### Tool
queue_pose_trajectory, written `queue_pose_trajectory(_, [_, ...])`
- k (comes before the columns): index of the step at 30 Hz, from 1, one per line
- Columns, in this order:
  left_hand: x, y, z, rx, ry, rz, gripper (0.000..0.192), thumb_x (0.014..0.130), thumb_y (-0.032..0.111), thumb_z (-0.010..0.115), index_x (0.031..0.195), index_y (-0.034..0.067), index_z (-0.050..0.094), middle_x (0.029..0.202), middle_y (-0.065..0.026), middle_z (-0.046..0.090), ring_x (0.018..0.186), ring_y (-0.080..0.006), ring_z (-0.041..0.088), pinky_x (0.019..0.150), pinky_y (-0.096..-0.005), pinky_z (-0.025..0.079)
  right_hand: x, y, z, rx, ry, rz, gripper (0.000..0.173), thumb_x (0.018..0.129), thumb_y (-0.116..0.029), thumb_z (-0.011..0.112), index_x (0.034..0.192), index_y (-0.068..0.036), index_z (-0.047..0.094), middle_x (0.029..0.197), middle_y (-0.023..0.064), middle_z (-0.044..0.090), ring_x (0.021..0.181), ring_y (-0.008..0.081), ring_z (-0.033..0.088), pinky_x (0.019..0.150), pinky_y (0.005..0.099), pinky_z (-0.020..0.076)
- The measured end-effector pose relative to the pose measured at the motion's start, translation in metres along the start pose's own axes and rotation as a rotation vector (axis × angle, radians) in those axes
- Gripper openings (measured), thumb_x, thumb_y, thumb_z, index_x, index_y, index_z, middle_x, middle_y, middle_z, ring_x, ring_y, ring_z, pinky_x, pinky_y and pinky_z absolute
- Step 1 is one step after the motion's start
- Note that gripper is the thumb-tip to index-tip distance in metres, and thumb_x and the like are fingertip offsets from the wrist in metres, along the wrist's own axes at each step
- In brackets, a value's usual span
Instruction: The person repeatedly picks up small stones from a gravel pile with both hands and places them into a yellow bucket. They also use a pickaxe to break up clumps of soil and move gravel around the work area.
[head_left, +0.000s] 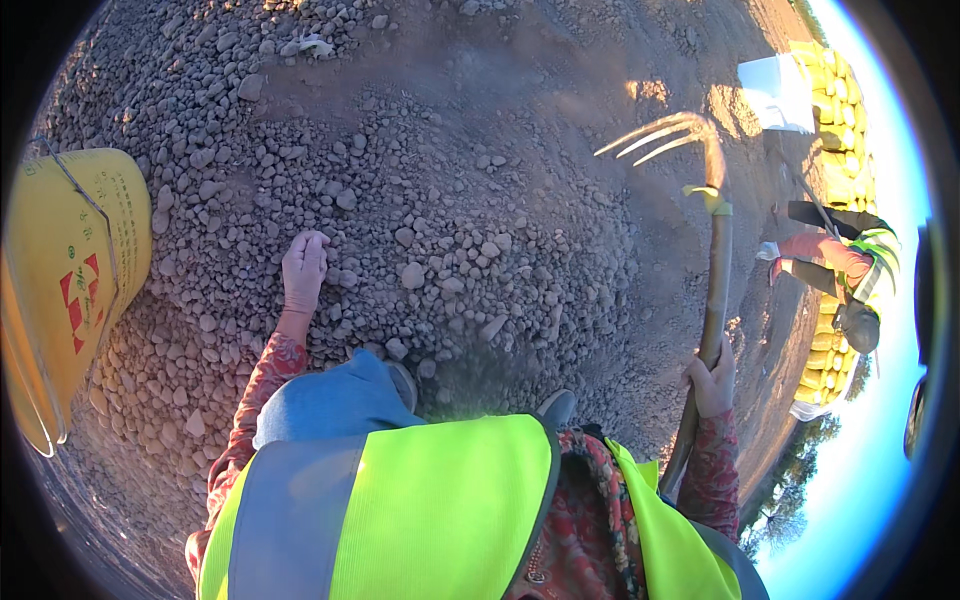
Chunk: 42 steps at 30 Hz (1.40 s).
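Note:
My right hand (712, 379) is wrapped around the wooden handle (718, 292) of a pronged hoe. The hoe's curved metal tines (660, 135) are raised above the ground and point left. A yellow-green strip (709, 199) is tied where the head meets the handle. My left hand (304, 259) hangs over a bed of loose stones (450, 255) with its fingers curled in. The palm is hidden, so whether anything lies inside it does not show. Below it is my bent knee in blue cloth (337, 397).
A yellow bucket (97, 225) with a wire handle and printed writing stands at the left. At the right, a co-worker (862, 262) in a reflective vest bends over with a long-handled tool. Stacked yellow sacks (840, 150) and a white container or sack (776, 94) are beyond. Dust hangs over the soil.

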<state>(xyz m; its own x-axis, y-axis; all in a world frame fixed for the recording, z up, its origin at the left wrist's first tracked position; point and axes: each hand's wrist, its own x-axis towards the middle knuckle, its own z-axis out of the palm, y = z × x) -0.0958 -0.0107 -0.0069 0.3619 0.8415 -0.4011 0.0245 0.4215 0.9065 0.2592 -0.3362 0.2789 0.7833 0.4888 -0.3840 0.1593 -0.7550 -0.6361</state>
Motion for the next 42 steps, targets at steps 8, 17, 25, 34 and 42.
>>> queue_pose_trajectory(8, [-0.001, 0.002, 0.003, 0.017, -0.011, -0.008, 0.019, 0.092, 0.02, 0.042, 0.085, 0.005, 0.053, 0.056, 0.0067, 0.038, 0.045, 0.0006, 0.031, 0.039, -0.0151, 0.024, 0.047, -0.072, 0.011, 0.203, 0.132, -0.173, 0.03, 0.078, -0.006, 0.051, 0.105, 0.001, 0.04, 0.066, 0.0061, 0.048, 0.044, 0.0115, 0.049, 0.04, 0.0241, 0.0435])
queue_pose_trajectory(17, [0.005, -0.007, -0.003, 0.096, -0.036, 0.051, 0.018, 0.092, 0.018, 0.042, 0.085, 0.005, 0.052, 0.056, 0.0057, 0.039, 0.045, -0.0001, 0.033, 0.04, -0.0155, 0.027, 0.079, -0.106, -0.015, 0.324, 0.262, -0.316, 0.031, 0.079, -0.009, 0.053, 0.105, 0.0, 0.038, 0.063, 0.005, 0.044, 0.042, 0.0117, 0.046, 0.038, 0.0258, 0.0436])
queue_pose_trajectory(25, [0.008, -0.013, -0.004, 0.073, -0.028, 0.032, 0.018, 0.091, 0.017, 0.042, 0.083, 0.005, 0.053, 0.057, 0.0057, 0.042, 0.047, 0.0004, 0.035, 0.041, -0.015, 0.027, 0.14, -0.111, 0.213, 0.261, -0.006, 0.096, 0.03, 0.075, -0.006, 0.055, 0.093, -0.002, 0.032, 0.064, 0.0105, 0.049, 0.039, 0.0192, 0.052, 0.029, 0.0324, 0.0433])
queue_pose_trajectory(34, [0.004, 0.001, 0.0, 0.019, -0.028, -0.028, 0.018, 0.091, 0.021, 0.043, 0.083, 0.007, 0.052, 0.055, 0.0062, 0.039, 0.043, 0.0001, 0.032, 0.037, -0.0153, 0.025, 0.066, -0.002, 0.218, 0.086, -0.618, 0.064, 0.036, 0.07, -0.007, 0.054, 0.099, 0.0, 0.034, 0.065, 0.0128, 0.052, 0.042, 0.0218, 0.055, 0.037, 0.033, 0.0464])
queue_pose_trajectory(42, [0.002, 0.008, -0.005, -0.134, -0.037, -0.108, 0.018, 0.091, 0.023, 0.044, 0.085, 0.008, 0.051, 0.057, 0.0048, 0.037, 0.044, -0.0025, 0.032, 0.037, -0.0166, 0.025, -0.022, 0.028, 0.105, 0.025, -0.668, 0.208, 0.035, 0.069, -0.01, 0.057, 0.099, -0.001, 0.042, 0.064, 0.007, 0.051, 0.046, 0.0143, 0.053, 0.043, 0.0294, 0.043])
